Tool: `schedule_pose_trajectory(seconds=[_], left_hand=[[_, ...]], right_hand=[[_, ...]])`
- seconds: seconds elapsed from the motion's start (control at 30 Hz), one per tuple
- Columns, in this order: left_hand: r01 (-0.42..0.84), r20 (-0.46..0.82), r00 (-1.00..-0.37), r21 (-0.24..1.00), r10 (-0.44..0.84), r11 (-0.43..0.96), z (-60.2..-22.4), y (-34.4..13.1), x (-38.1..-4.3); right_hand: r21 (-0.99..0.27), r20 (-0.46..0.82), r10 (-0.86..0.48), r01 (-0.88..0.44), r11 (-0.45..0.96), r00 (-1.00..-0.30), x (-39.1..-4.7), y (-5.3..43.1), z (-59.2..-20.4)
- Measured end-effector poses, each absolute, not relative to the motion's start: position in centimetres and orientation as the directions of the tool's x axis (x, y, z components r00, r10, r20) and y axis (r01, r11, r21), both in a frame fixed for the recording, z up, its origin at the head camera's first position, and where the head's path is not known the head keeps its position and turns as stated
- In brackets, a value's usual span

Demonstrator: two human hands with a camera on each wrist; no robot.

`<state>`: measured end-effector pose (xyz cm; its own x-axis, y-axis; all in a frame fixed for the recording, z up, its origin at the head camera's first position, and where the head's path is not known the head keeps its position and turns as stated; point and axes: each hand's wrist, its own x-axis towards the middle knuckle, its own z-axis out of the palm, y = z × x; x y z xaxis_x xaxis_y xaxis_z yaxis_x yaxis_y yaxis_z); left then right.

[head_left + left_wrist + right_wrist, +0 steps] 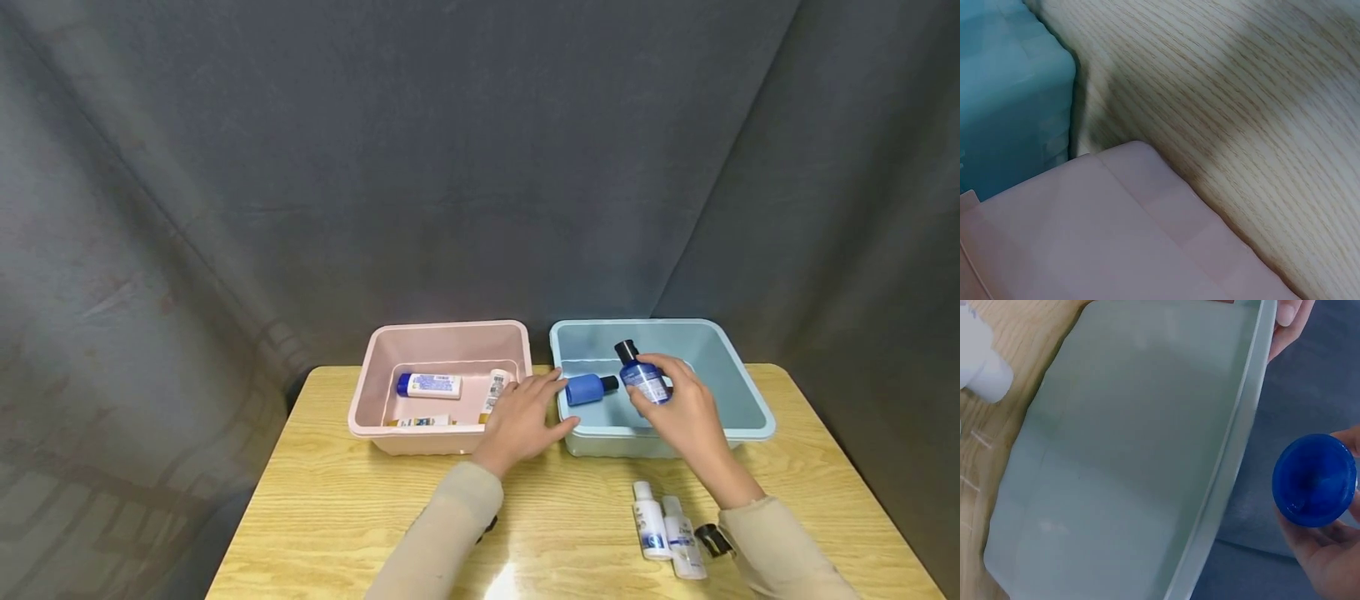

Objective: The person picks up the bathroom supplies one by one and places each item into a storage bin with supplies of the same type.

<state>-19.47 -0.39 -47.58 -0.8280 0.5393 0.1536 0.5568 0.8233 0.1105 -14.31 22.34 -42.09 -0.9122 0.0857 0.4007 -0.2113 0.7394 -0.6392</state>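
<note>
My right hand (pixel 687 414) grips a dark blue bottle with a black cap (pixel 647 380), tilted above the light-blue bin (pixel 738 375). Seen from the right wrist, the bottle's round blue base (pixel 1314 480) faces the camera, pinched between fingers and thumb. A second blue bottle with a black cap (pixel 585 389) lies inside that bin at the left. My left hand (pixel 523 418), holding nothing, has its fingers spread at the neighbouring rims of the light-blue bin and the pink bin (pixel 362 408). Its fingertips are out of the left wrist view.
Within the pink bin lie a white bottle with a blue cap (pixel 431 385), a white-and-yellow tube (pixel 423 421) and another white tube (pixel 495 390). Two white bottles (pixel 651 525) and a black-capped item (pixel 712 540) lie on the wooden table (pixel 315 517) by my right forearm.
</note>
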Motion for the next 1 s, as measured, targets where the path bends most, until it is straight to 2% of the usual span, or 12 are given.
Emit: schedule_pose_trajectory(seconds=[0.43, 1.0], left_hand=[[0.559, 0.163, -0.826, 0.112, 0.54, 0.822, -47.6, -0.3, -19.5], [0.543, 0.143, -0.836, 0.089, 0.529, 0.835, -47.4, -0.2, -19.4]], right_hand=[[-0.697, 0.314, 0.098, -0.159, 0.699, -0.944, -15.6, 23.1, -43.1], [-0.682, 0.18, 0.023, -0.108, 0.724, -0.983, -17.6, 23.8, -43.9]])
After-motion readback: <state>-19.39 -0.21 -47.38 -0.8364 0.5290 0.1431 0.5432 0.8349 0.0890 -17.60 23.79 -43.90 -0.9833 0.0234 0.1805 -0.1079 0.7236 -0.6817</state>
